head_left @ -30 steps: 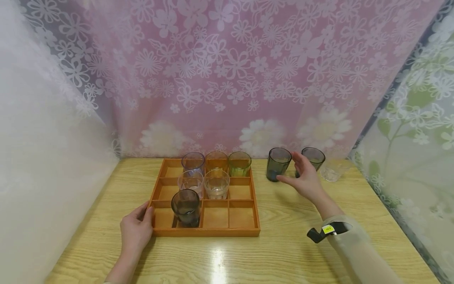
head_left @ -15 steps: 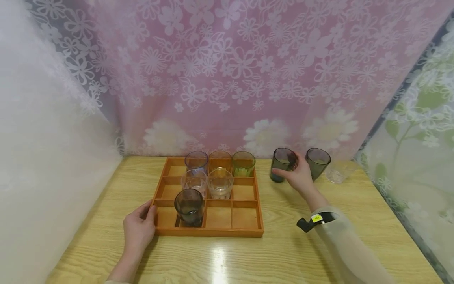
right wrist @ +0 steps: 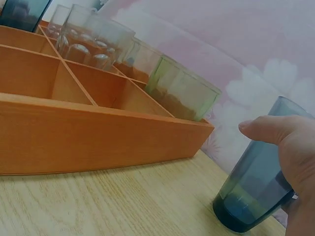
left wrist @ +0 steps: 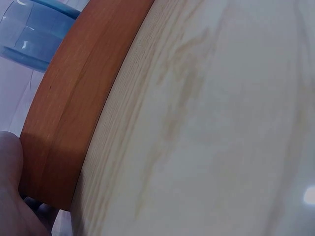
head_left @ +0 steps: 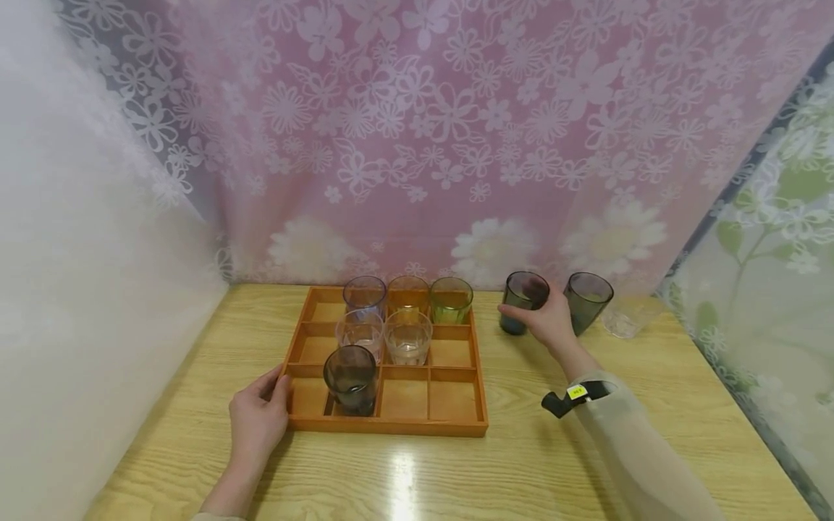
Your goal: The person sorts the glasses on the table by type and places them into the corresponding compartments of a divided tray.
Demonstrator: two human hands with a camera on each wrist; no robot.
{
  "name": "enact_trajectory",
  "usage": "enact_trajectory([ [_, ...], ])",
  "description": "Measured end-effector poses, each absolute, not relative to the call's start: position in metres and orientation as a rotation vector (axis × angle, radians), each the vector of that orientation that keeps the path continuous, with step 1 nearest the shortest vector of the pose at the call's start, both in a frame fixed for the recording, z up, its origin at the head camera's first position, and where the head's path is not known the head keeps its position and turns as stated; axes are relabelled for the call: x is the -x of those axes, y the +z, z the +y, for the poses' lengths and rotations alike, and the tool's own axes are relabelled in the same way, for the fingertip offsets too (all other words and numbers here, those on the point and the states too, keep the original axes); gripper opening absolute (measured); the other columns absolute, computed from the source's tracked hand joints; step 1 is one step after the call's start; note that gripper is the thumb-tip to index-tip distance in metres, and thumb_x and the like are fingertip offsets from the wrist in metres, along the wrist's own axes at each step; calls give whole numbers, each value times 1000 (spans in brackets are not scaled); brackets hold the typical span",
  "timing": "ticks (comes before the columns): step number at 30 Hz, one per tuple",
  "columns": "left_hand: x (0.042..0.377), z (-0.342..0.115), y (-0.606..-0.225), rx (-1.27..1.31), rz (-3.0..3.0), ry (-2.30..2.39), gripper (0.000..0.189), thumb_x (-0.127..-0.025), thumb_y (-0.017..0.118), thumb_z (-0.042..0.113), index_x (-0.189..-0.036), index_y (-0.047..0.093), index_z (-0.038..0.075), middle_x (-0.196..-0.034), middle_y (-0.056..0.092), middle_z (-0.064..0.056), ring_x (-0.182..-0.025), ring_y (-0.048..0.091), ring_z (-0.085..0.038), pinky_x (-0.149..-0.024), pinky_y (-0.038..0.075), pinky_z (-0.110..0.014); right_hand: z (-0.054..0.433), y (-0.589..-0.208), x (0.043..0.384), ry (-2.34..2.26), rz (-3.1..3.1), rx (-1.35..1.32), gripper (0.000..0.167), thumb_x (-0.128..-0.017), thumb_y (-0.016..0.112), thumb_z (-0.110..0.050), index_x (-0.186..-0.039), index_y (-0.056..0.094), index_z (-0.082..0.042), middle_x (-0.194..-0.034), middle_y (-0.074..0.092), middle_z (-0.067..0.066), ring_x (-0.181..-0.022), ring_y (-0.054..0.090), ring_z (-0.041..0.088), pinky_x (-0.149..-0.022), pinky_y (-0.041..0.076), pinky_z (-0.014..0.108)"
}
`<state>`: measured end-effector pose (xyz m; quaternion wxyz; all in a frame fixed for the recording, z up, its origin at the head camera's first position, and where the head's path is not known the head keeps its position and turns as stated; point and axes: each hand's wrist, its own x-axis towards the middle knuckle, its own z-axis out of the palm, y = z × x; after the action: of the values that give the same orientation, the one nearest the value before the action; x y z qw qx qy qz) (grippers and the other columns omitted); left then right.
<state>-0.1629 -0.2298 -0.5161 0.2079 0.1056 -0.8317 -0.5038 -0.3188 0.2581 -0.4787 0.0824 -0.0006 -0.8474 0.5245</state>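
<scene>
My left hand (head_left: pixel 257 414) grips the left side of a wooden compartment tray (head_left: pixel 391 425), thumb at its rim; the left wrist view shows fingers around the tray's corner. My right hand (head_left: pixel 552 324) holds a dark grey tumbler (head_left: pixel 513 320) right of the tray, its thumb across the near side and the other fingers behind. In the right wrist view this glass (right wrist: pixel 251 182) looks bluish and its base is close over the table. Inside the tray stand a dark tumbler (head_left: pixel 350 383) in front, two clear glasses (head_left: pixel 408 344) in the middle row, and blue (head_left: pixel 365 298), amber (head_left: pixel 408 298) and green (head_left: pixel 451 302) glasses at the back.
A second dark tumbler (head_left: pixel 589 300) stands just right of my right hand, with a clear glass (head_left: pixel 620 322) beyond it. A pink floral curtain (head_left: pixel 423 181) hangs behind the wood-grain table (head_left: pixel 339 477). Pale sheets close off both sides.
My right hand has moved left onto the dark tumbler, from open fingers beside it to a hold around it. My left hand stays on the tray; the head view has shifted slightly.
</scene>
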Motion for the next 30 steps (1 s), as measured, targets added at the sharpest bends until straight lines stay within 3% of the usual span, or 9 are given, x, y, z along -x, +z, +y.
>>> enact_trajectory([
  [9, 163, -227, -514, -259, -2323, -1382, 29, -105, 66, 6, -129, 71, -9, -116, 74, -26, -102, 73, -36, -73, 48, -4, 262, -477, 318, 1462, -2532, -23, 79, -83, 94, -37, -142, 57, -1, -137, 61, 21, -127, 55, 39, -107, 45, 57],
  [20, 163, -227, -516, -268, -2340, -1353, 30, -105, 65, 8, -130, 70, -9, -116, 74, -25, -104, 73, -36, -73, 47, -4, 258, -443, 296, 1415, -2585, -115, 84, -82, 94, -41, -146, 55, -4, -138, 60, 19, -127, 56, 39, -105, 47, 59],
  [30, 162, -228, -518, -282, -2338, -1354, 30, -105, 66, 9, -129, 71, -8, -115, 75, -26, -103, 72, -37, -71, 46, -3, 249, -417, 270, 1437, -2587, -222, 75, -79, 97, -38, -138, 62, -5, -129, 67, 15, -120, 61, 34, -99, 50, 56],
])
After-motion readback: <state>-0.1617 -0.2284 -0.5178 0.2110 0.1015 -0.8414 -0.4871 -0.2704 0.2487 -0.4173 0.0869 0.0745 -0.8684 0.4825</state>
